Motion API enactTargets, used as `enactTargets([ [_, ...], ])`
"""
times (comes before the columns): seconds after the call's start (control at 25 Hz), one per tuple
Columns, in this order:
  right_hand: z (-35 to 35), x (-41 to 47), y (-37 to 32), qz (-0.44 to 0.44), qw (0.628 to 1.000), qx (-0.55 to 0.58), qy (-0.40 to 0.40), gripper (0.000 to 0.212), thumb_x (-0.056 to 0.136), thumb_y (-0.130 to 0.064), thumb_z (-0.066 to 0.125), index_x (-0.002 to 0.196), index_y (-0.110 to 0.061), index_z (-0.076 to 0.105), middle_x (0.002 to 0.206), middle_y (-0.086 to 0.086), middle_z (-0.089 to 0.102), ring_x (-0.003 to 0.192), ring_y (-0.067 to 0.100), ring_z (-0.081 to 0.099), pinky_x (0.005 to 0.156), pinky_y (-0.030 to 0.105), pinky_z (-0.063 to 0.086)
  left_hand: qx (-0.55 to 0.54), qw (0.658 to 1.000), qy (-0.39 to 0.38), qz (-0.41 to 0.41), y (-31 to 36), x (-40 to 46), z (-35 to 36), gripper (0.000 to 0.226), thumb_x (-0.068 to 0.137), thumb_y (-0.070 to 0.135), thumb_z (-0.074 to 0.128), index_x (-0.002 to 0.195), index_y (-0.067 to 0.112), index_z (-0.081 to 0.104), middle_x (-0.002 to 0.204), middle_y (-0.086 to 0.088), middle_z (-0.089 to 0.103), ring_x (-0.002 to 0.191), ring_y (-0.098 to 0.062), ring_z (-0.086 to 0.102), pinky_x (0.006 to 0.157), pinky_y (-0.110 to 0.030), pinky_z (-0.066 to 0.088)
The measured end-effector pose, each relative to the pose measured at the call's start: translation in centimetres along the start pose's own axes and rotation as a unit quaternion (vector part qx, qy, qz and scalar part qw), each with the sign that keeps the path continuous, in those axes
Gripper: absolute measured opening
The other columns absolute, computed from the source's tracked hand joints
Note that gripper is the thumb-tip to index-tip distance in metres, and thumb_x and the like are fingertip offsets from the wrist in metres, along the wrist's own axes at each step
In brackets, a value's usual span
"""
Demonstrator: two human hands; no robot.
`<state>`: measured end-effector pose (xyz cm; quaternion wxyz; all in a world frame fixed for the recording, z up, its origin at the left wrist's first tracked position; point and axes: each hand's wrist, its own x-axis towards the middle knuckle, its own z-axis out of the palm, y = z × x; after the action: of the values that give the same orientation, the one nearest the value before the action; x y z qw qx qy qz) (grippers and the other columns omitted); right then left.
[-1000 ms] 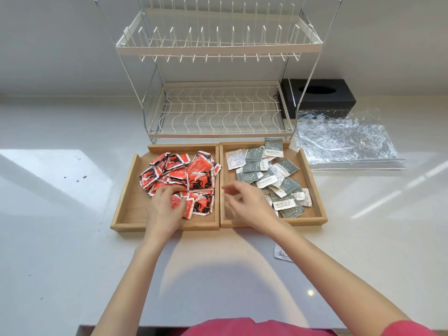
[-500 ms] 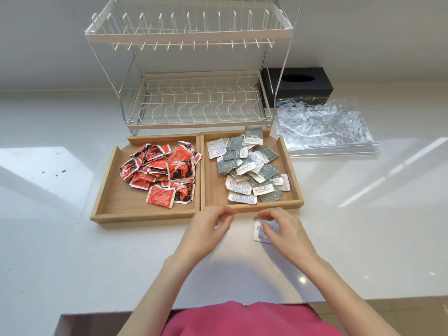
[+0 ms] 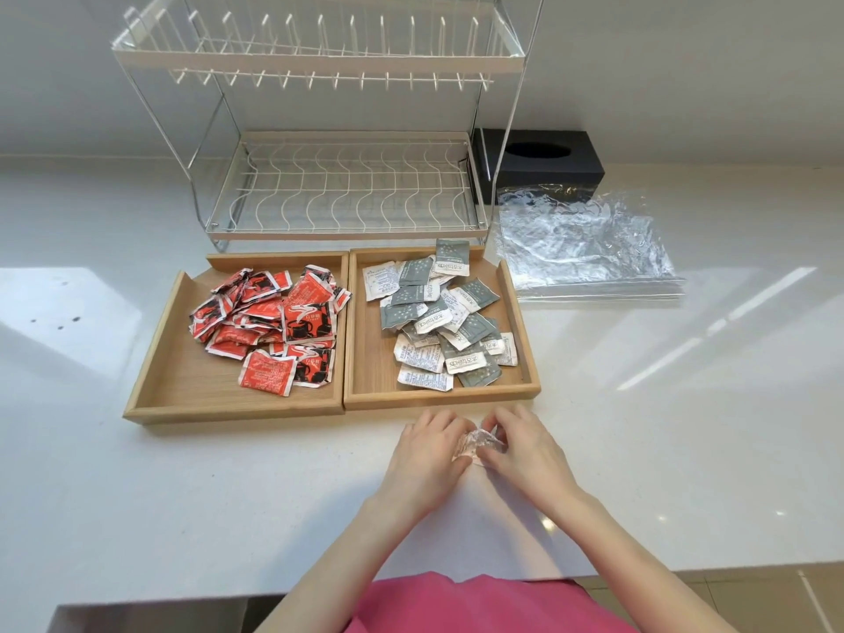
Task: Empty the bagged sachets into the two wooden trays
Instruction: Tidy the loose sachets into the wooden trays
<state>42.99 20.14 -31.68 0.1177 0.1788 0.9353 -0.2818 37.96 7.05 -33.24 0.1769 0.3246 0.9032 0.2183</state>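
Note:
Two wooden trays sit side by side on the white counter. The left tray [image 3: 155,358] holds a heap of red sachets [image 3: 269,322]. The right tray [image 3: 520,322] holds grey and white sachets [image 3: 438,312]. Just in front of the right tray, my left hand [image 3: 429,454] and my right hand [image 3: 525,450] meet over a small clear wrapper [image 3: 477,443] with a sachet inside; both hands pinch it against the counter. Most of the wrapper is hidden by my fingers.
A white two-tier wire dish rack [image 3: 338,185] stands behind the trays. A black tissue box [image 3: 548,164] sits to its right, with a stack of clear plastic bags [image 3: 589,249] in front of it. The counter's front edge [image 3: 685,571] runs close to my body.
Both hands left the trays and drew back to the counter in front of the right tray. They closed together on the small wrapped sachet lying there.

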Motion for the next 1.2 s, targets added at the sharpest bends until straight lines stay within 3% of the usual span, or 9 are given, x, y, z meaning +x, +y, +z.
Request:
enactTargets([
  [0.12, -0.1, -0.2, -0.1, -0.015, 1.0, 0.014, -0.006, 0.003, 0.081, -0.023, 0.058, 0.082, -0.023, 0.055, 0.084, -0.006, 0.045, 0.091, 0.018, 0.053, 0.069, 0.029, 0.038, -0.058, 0.998, 0.005, 0.006, -0.1, -0.3, 0.1, 0.027, 0.086, 0.025, 0.049, 0.111, 0.018, 0.053, 0.112, 0.0, 0.055, 0.107, -0.02, 0.047, 0.09, -0.031, 0.037],
  [0.2, -0.6, 0.0, -0.4, -0.021, 0.998, 0.06, -0.02, 0.017, 0.077, -0.019, 0.061, 0.069, -0.03, 0.05, 0.077, -0.006, 0.049, 0.08, 0.017, 0.054, 0.07, 0.029, 0.041, -0.119, 0.993, 0.018, 0.006, -0.4, -0.6, -0.5, 0.02, 0.086, 0.024, 0.05, 0.104, 0.017, 0.056, 0.1, 0.001, 0.056, 0.095, -0.017, 0.052, 0.08, -0.028, 0.041],
  [0.4, -3.1, 1.2, -2.1, -0.047, 0.978, 0.203, -0.015, 0.014, 0.074, -0.012, 0.068, 0.073, -0.023, 0.059, 0.067, -0.007, 0.06, 0.061, 0.0, 0.053, 0.062, 0.011, 0.04, -0.22, 0.971, 0.092, -0.009, -1.5, -0.6, -4.2, 0.01, 0.081, 0.015, 0.061, 0.09, 0.016, 0.056, 0.072, 0.016, 0.05, 0.066, 0.008, 0.049, 0.06, -0.009, 0.036],
  [0.48, -3.8, 2.4, -3.0, -0.047, 0.966, 0.254, -0.013, 0.022, 0.075, -0.01, 0.067, 0.071, -0.029, 0.058, 0.069, -0.007, 0.062, 0.066, 0.006, 0.059, 0.071, 0.021, 0.048, -0.248, 0.961, 0.116, -0.03, -1.8, -0.1, -5.9, 0.013, 0.08, 0.012, 0.062, 0.088, 0.017, 0.053, 0.071, 0.013, 0.051, 0.061, 0.003, 0.049, 0.057, -0.009, 0.038],
  [0.6, -4.2, 4.6, -4.5, -0.052, 0.96, 0.273, 0.001, 0.023, 0.077, -0.012, 0.066, 0.074, -0.033, 0.056, 0.073, -0.003, 0.063, 0.074, 0.019, 0.064, 0.079, 0.039, 0.054, -0.258, 0.953, 0.149, -0.053, -2.5, 1.0, -7.4, 0.017, 0.08, 0.014, 0.062, 0.092, 0.021, 0.051, 0.076, 0.005, 0.053, 0.065, -0.011, 0.05, 0.059, -0.016, 0.039],
  [0.8, -3.5, 7.0, -6.5, -0.064, 0.977, 0.202, -0.005, 0.022, 0.081, -0.014, 0.062, 0.103, -0.014, 0.058, 0.078, 0.0, 0.06, 0.079, 0.021, 0.065, 0.071, 0.027, 0.048, -0.18, 0.963, 0.185, -0.074, -3.7, 2.5, -7.7, 0.024, 0.084, 0.014, 0.058, 0.107, 0.008, 0.054, 0.1, -0.002, 0.05, 0.083, -0.011, 0.044, 0.068, -0.013, 0.027],
  [0.92, -3.4, 7.5, -6.6, -0.067, 0.986, 0.15, -0.005, 0.035, 0.083, -0.012, 0.06, 0.117, -0.011, 0.055, 0.092, 0.004, 0.061, 0.085, 0.018, 0.06, 0.084, 0.031, 0.048, -0.159, 0.968, 0.179, -0.077, -3.9, 2.6, -7.5, 0.028, 0.085, 0.011, 0.054, 0.113, 0.006, 0.052, 0.11, -0.007, 0.049, 0.094, -0.014, 0.047, 0.08, -0.014, 0.031],
  [1.0, -3.2, 7.1, -5.9, -0.094, 0.99, 0.098, 0.02, 0.04, 0.084, -0.011, 0.057, 0.123, -0.011, 0.051, 0.108, 0.006, 0.061, 0.097, 0.019, 0.058, 0.092, 0.034, 0.045, -0.101, 0.977, 0.183, -0.053, -4.3, 2.6, -6.9, 0.034, 0.085, 0.011, 0.053, 0.119, 0.009, 0.051, 0.122, -0.009, 0.049, 0.112, -0.022, 0.048, 0.095, -0.026, 0.035],
  [1.2, -2.4, 6.1, -4.8, -0.154, 0.985, -0.013, 0.078, 0.051, 0.089, -0.021, 0.05, 0.137, -0.015, 0.036, 0.147, 0.007, 0.034, 0.136, 0.024, 0.028, 0.111, 0.042, 0.027, 0.057, 0.995, 0.055, -0.058, -4.1, 2.7, -5.8, 0.047, 0.094, 0.035, 0.033, 0.14, 0.027, 0.027, 0.155, 0.002, 0.015, 0.143, -0.025, 0.005, 0.115, -0.043, 0.009],
])
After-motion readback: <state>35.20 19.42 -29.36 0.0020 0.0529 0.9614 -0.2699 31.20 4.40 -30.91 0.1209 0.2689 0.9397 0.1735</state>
